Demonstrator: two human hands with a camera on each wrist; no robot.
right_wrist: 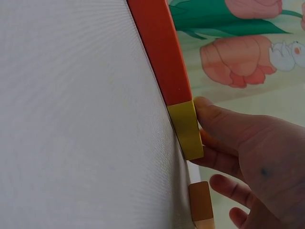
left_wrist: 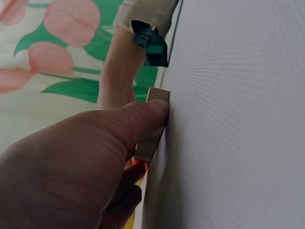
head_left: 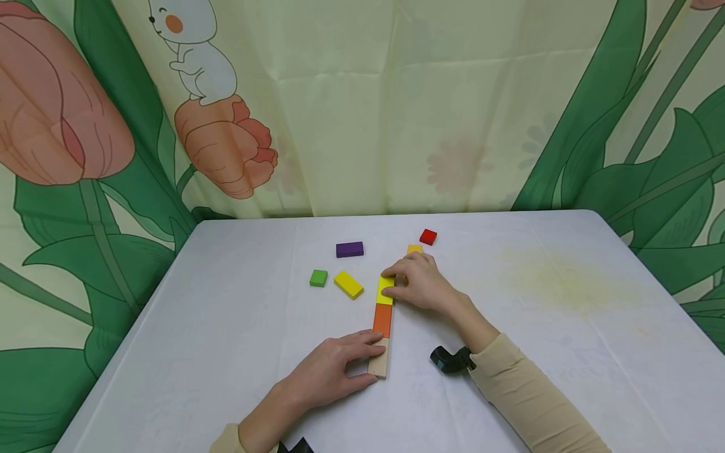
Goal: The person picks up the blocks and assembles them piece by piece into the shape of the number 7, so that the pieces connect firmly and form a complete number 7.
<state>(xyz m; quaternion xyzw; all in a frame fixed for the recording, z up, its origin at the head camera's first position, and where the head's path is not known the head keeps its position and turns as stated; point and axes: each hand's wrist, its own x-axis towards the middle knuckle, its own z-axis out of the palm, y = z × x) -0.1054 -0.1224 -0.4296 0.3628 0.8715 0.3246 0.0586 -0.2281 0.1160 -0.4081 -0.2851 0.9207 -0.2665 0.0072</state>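
Three blocks lie end to end in a row on the white-covered table: a plain wooden block (head_left: 378,366) nearest, then an orange block (head_left: 382,321), then a yellow block (head_left: 384,299). My left hand (head_left: 331,371) holds the wooden block, thumb at its near end and fingertips by the orange joint. With thumb and fingers, my right hand (head_left: 423,283) pinches the yellow block at the row's far end. In the right wrist view, the yellow block (right_wrist: 186,131) meets the orange block (right_wrist: 159,52) end to end.
Left of the row lie a second yellow block (head_left: 348,285), a green block (head_left: 319,278) and a purple block (head_left: 349,250). Beyond my right hand are a yellow-orange block (head_left: 415,249), partly hidden, and a red block (head_left: 428,237). A printed curtain (head_left: 340,126) hangs behind the table.
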